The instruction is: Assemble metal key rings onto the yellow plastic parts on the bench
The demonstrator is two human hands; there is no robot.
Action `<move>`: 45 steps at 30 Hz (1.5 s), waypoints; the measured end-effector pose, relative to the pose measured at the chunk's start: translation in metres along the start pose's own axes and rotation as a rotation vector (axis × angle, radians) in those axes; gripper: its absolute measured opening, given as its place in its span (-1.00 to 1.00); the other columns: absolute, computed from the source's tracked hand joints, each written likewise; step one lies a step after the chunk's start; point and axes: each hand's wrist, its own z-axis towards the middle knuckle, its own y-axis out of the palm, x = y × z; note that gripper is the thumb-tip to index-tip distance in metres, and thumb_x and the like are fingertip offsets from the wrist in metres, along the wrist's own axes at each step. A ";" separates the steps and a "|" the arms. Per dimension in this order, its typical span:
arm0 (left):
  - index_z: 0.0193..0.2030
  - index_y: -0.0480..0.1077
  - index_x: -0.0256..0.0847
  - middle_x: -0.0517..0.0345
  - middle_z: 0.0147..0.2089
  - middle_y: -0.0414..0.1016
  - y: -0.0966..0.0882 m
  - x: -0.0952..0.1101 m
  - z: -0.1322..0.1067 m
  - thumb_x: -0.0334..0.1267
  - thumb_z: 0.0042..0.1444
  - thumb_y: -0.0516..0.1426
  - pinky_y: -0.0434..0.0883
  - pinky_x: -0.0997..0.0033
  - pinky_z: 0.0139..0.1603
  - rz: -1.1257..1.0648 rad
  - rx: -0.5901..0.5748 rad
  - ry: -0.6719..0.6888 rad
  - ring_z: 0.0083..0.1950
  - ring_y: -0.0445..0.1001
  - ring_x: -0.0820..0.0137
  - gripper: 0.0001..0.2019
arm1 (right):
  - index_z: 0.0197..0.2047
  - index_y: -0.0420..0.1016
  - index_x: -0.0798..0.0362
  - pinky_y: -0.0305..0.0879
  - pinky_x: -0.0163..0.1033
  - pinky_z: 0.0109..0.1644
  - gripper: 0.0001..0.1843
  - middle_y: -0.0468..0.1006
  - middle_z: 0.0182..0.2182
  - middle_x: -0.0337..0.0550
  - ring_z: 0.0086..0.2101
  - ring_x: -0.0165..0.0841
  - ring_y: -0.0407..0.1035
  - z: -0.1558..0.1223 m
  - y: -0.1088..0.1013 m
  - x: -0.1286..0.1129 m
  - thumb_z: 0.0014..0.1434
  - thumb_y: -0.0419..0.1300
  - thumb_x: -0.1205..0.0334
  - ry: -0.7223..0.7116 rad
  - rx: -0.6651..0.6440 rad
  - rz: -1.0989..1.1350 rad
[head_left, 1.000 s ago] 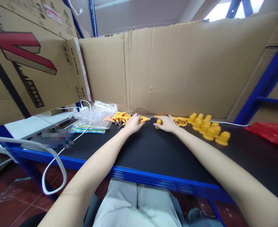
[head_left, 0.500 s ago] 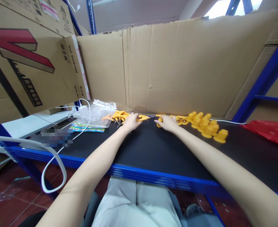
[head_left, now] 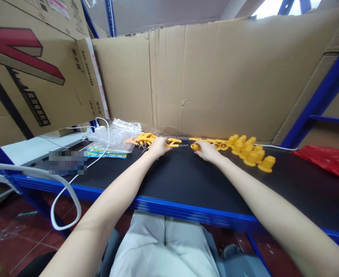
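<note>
My left hand (head_left: 159,147) is closed on a yellow branched plastic piece (head_left: 173,141), whose prongs stick out past the fingertips. In my right hand (head_left: 207,151) is a yellow plastic cup-shaped piece (head_left: 195,147), gripped by the fingers with its narrower end pointing left. A thin metal spring (head_left: 183,145) lies in the gap between the hands. Left of my left hand are a heap of yellow plastic pieces (head_left: 144,137) and a tangle of small springs (head_left: 142,147). Several yellow cups (head_left: 250,157) stand upside down in rows to the right of my right hand.
The black tabletop (head_left: 186,181) has a blue metal front edge (head_left: 186,209). Cardboard (head_left: 221,84) walls the back. Clear plastic bags (head_left: 119,132), a white cable (head_left: 109,134) and a large carton (head_left: 50,77) are on the left; a red plastic bag (head_left: 328,159) lies at right.
The yellow cup-shaped piece in my right hand shows more of itself, now pointing left. My left hand stays nearly in place, with the branched piece more visible. The view has shifted slightly.
</note>
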 end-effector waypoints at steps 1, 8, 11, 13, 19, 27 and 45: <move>-0.24 0.47 -0.22 0.00 -0.26 0.54 0.001 -0.001 0.000 -0.13 -0.08 0.22 0.36 0.38 -0.23 0.001 0.001 0.001 -0.20 0.47 0.25 -0.73 | -0.11 0.37 0.05 0.21 -0.11 -0.06 -0.71 0.50 -0.12 -0.03 -0.07 -0.14 0.35 0.000 -0.001 0.000 0.04 0.20 0.29 -0.007 -0.005 -0.015; -0.22 0.47 -0.23 -0.01 -0.24 0.54 0.001 0.000 -0.001 -0.15 -0.08 0.22 0.36 0.37 -0.17 -0.028 0.009 0.008 -0.17 0.46 0.25 -0.71 | -0.21 0.35 0.04 0.22 -0.18 -0.13 -0.78 0.53 -0.24 -0.10 -0.19 -0.22 0.39 -0.002 -0.003 -0.003 0.03 0.21 0.24 -0.082 0.045 0.017; -0.22 0.47 -0.23 0.01 -0.24 0.54 -0.001 0.001 -0.003 -0.15 -0.08 0.21 0.35 0.37 -0.16 -0.023 0.000 -0.001 -0.18 0.46 0.26 -0.72 | -0.22 0.34 0.04 0.22 -0.20 -0.15 -0.78 0.52 -0.27 -0.10 -0.22 -0.24 0.39 -0.002 -0.004 -0.003 0.02 0.22 0.26 -0.075 0.057 0.040; -0.21 0.48 -0.25 0.00 -0.24 0.54 -0.003 0.002 -0.003 -0.15 -0.07 0.21 0.35 0.38 -0.16 -0.013 -0.003 -0.006 -0.17 0.46 0.26 -0.71 | -0.21 0.34 0.04 0.23 -0.20 -0.15 -0.77 0.52 -0.27 -0.10 -0.22 -0.24 0.39 -0.002 -0.005 -0.002 0.01 0.22 0.27 -0.051 0.044 0.046; -0.23 0.48 -0.23 0.01 -0.24 0.54 -0.003 0.004 -0.004 -0.15 -0.07 0.21 0.35 0.38 -0.15 -0.004 0.001 -0.012 -0.16 0.46 0.25 -0.73 | -0.19 0.35 0.04 0.23 -0.18 -0.14 -0.75 0.52 -0.25 -0.10 -0.22 -0.23 0.38 -0.002 -0.007 -0.001 0.01 0.24 0.26 -0.059 0.052 0.094; -0.16 0.48 -0.17 0.00 -0.23 0.54 -0.003 0.016 -0.008 -0.10 -0.04 0.19 0.35 0.34 -0.16 0.008 -0.031 0.012 -0.16 0.48 0.22 -0.70 | -0.11 0.42 0.06 0.20 -0.16 0.00 -0.74 0.46 -0.12 -0.03 -0.10 -0.22 0.34 -0.003 -0.004 -0.008 0.08 0.17 0.29 -0.361 0.111 0.124; -0.21 0.47 -0.14 0.05 -0.29 0.54 -0.010 0.021 -0.012 -0.05 0.00 0.14 0.34 0.39 -0.23 0.054 -0.042 0.002 -0.21 0.48 0.26 -0.72 | -0.03 0.24 0.05 0.35 -0.18 -0.13 -0.62 0.46 -0.16 -0.09 -0.24 -0.37 0.42 -0.001 0.000 -0.003 0.06 0.16 0.28 -0.184 -0.052 0.717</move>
